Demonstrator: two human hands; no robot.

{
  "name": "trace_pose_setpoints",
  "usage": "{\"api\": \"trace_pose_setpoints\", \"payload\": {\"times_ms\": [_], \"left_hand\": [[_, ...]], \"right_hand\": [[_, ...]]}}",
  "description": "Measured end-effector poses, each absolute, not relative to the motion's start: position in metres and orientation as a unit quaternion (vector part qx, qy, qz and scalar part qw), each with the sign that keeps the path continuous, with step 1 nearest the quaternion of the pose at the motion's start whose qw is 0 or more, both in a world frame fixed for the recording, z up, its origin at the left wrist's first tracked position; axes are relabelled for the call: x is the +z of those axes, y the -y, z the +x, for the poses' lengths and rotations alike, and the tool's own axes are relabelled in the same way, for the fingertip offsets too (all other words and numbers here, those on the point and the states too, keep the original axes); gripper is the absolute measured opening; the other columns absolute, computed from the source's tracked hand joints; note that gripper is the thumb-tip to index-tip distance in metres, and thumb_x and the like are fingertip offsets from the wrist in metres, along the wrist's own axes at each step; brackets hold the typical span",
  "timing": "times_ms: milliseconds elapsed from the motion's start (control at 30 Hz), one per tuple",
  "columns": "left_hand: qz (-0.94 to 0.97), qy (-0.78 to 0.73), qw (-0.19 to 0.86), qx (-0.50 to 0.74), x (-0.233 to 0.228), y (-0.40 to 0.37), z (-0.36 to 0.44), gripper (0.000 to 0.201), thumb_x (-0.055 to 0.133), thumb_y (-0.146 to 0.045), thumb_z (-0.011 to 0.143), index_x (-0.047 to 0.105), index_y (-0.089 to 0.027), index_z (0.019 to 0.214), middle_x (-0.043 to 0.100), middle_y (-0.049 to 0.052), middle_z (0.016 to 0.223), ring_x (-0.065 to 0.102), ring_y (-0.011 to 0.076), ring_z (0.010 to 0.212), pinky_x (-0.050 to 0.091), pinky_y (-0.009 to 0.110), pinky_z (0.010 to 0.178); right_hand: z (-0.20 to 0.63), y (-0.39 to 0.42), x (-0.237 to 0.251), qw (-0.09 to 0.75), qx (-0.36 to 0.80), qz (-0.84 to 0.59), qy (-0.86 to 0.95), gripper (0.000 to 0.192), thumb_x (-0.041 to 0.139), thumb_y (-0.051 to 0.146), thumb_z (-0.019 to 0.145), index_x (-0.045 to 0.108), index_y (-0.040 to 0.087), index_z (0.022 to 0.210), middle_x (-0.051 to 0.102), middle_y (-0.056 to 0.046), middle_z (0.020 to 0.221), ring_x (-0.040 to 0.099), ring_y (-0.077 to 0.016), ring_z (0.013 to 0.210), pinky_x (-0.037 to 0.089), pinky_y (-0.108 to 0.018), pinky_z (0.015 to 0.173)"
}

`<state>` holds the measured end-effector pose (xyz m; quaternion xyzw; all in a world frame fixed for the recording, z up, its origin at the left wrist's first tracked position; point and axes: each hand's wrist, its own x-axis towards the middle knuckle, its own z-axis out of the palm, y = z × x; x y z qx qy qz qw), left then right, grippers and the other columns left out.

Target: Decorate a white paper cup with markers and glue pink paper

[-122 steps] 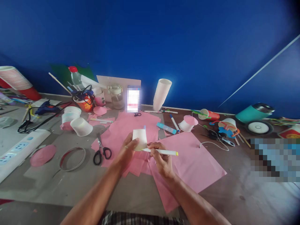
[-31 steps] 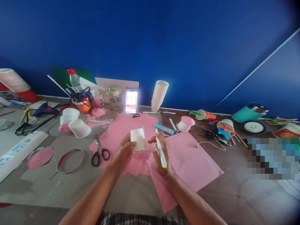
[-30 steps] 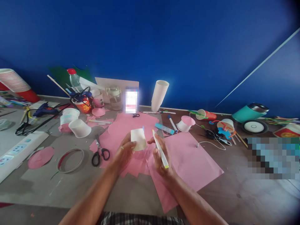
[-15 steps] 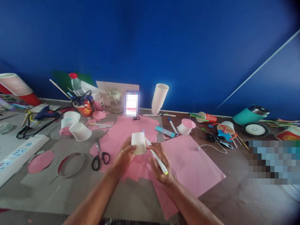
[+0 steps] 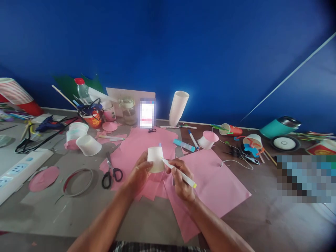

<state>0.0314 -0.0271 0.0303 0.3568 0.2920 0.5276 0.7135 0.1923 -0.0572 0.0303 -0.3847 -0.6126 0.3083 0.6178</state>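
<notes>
My left hand (image 5: 139,173) holds a small white paper cup (image 5: 155,159) upside down above the pink paper sheets (image 5: 215,182). My right hand (image 5: 181,178) grips a white marker with a yellow end (image 5: 181,174), its tip touching the cup's right side. Black scissors (image 5: 111,173) lie just left of my left hand.
A stack of white cups (image 5: 178,106), a phone (image 5: 147,113), a jar, a bottle and a tool cup line the blue wall. Loose cups (image 5: 88,144), a power strip (image 5: 18,169), a wire ring (image 5: 78,177), markers, a teal flask (image 5: 282,126) and craft pieces lie around.
My right hand turned the marker from upright to slanted and brought its tip against the cup. The cup stayed in my left hand.
</notes>
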Motion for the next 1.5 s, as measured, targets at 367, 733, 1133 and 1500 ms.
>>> {"api": "trace_pose_setpoints", "payload": {"times_ms": [367, 733, 1133, 1500], "left_hand": [[0.349, -0.297, 0.716, 0.526, 0.028, 0.026, 0.032, 0.047, 0.065, -0.018, 0.071, 0.063, -0.02, 0.118, 0.072, 0.006, 0.097, 0.065, 0.0257, 0.094, 0.047, 0.034, 0.079], [0.339, -0.304, 0.718, 0.527, 0.025, 0.025, 0.032, 0.051, 0.066, -0.018, 0.068, 0.063, -0.02, 0.12, 0.073, 0.005, 0.094, 0.066, 0.0248, 0.093, 0.047, 0.033, 0.079], [0.345, -0.31, 0.712, 0.527, 0.031, 0.028, 0.033, 0.048, 0.064, -0.018, 0.069, 0.064, -0.02, 0.118, 0.073, 0.005, 0.093, 0.065, 0.0244, 0.094, 0.047, 0.032, 0.08], [0.337, -0.309, 0.71, 0.535, 0.032, 0.028, 0.034, 0.051, 0.066, -0.018, 0.068, 0.063, -0.021, 0.119, 0.073, 0.005, 0.094, 0.065, 0.0243, 0.094, 0.047, 0.032, 0.079]], "right_hand": [[0.194, 0.056, 0.022, 0.596, 0.299, -0.396, 0.631, 0.02, 0.05, 0.037, 0.095, 0.063, 0.021, 0.098, 0.068, -0.004, 0.077, 0.067, -0.0185, 0.07, 0.056, -0.035, 0.069], [0.193, 0.056, 0.021, 0.593, 0.285, -0.402, 0.637, 0.02, 0.05, 0.035, 0.094, 0.063, 0.021, 0.098, 0.069, -0.004, 0.076, 0.069, -0.0199, 0.073, 0.057, -0.039, 0.077], [0.192, 0.055, 0.02, 0.596, 0.297, -0.402, 0.628, 0.02, 0.05, 0.036, 0.095, 0.063, 0.021, 0.098, 0.069, -0.004, 0.078, 0.066, -0.0175, 0.067, 0.057, -0.035, 0.069], [0.192, 0.055, 0.019, 0.604, 0.305, -0.395, 0.621, 0.018, 0.051, 0.034, 0.095, 0.062, 0.021, 0.098, 0.071, -0.007, 0.092, 0.064, -0.0153, 0.065, 0.055, -0.03, 0.061]]}}
